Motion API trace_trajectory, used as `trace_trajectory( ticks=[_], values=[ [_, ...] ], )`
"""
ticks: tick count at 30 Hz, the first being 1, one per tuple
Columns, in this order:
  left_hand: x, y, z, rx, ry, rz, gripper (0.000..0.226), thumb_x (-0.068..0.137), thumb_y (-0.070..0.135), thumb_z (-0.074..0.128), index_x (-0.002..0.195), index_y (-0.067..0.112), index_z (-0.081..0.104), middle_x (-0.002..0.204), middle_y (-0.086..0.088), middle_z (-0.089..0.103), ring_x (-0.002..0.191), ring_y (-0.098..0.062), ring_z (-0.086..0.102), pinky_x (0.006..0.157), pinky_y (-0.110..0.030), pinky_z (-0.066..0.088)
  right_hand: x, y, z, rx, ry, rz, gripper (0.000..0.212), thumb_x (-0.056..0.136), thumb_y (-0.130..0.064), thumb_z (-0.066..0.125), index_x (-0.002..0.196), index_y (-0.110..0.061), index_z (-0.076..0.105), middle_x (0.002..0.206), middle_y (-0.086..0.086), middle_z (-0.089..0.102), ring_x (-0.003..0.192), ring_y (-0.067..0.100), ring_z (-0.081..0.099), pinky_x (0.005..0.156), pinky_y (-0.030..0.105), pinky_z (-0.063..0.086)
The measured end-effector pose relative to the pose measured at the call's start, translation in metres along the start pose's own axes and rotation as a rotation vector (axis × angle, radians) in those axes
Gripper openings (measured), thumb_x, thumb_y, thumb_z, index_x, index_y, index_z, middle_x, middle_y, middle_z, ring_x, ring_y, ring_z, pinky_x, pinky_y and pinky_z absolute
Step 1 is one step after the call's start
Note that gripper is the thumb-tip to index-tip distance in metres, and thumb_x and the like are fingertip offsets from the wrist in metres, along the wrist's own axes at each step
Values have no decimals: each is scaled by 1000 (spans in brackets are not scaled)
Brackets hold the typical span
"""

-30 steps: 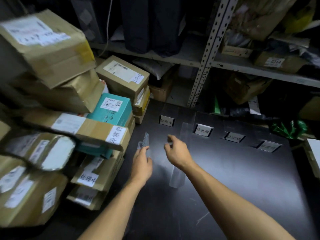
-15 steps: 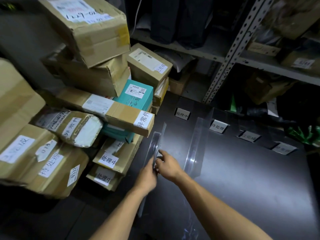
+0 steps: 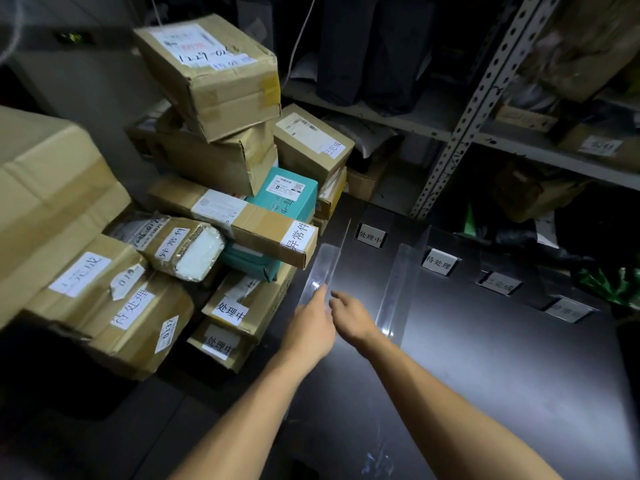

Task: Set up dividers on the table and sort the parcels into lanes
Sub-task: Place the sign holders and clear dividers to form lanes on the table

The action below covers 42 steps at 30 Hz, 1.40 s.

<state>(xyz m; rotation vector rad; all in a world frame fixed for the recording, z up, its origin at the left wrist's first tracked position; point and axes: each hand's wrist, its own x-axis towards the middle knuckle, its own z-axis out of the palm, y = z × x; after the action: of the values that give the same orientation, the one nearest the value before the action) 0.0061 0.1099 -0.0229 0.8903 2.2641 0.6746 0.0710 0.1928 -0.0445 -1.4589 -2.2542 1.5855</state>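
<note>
Both forearms bare, reaching forward side by side, converging toward the near end of the left clear divider (image 3: 323, 268). Left hand (image 3: 311, 323) back-up, fingers extended, fingertips (image 3: 321, 289) at the divider's near end; actual contact unclear. Right hand (image 3: 351, 315) just beside it, on the divider's right, fingers loosely spread and pointing left toward the same end, holding nothing. The two hands nearly touch. Wrists straight, elbows out of view.

A grey perforated-steel shelving rack (image 3: 464, 123) stands behind, with a green plastic bag (image 3: 609, 284) at its right.
</note>
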Motion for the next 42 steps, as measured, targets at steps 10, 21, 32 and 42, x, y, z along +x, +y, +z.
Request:
trace_trajectory(
  ticks=[10,21,32,42],
  values=[
    [-49,53,27,70,52,106,56,103,24,34,152,43,15,142,-5,50,121,-26,55,86,-31,45,-50,-3,-73,332,141,-34,38,97,-48,45,120,-22,62,114,4,65,106,25,66,90,49,56],
    [-73,29,104,-71,-280,14,56,100,18,33,152,36,23,138,-13,54,121,-34,53,98,-39,46,-68,80,-64,330,218,221,59,88,-18,59,141,-5,36,106,12,65,94,33,70,78,45,61],
    [-66,18,135,-152,-348,-56,66,94,11,29,154,38,19,140,-11,52,99,-24,57,78,-28,43,-48,108,-58,332,118,334,40,95,-12,53,133,-1,53,117,23,64,94,35,71,68,34,61],
    [-55,7,146,-102,-398,-47,67,99,12,33,154,43,12,146,-12,47,118,-28,56,97,-35,48,-34,118,-62,274,150,370,22,96,-6,53,117,-4,55,108,24,67,92,36,72,76,41,62]
  ],
)
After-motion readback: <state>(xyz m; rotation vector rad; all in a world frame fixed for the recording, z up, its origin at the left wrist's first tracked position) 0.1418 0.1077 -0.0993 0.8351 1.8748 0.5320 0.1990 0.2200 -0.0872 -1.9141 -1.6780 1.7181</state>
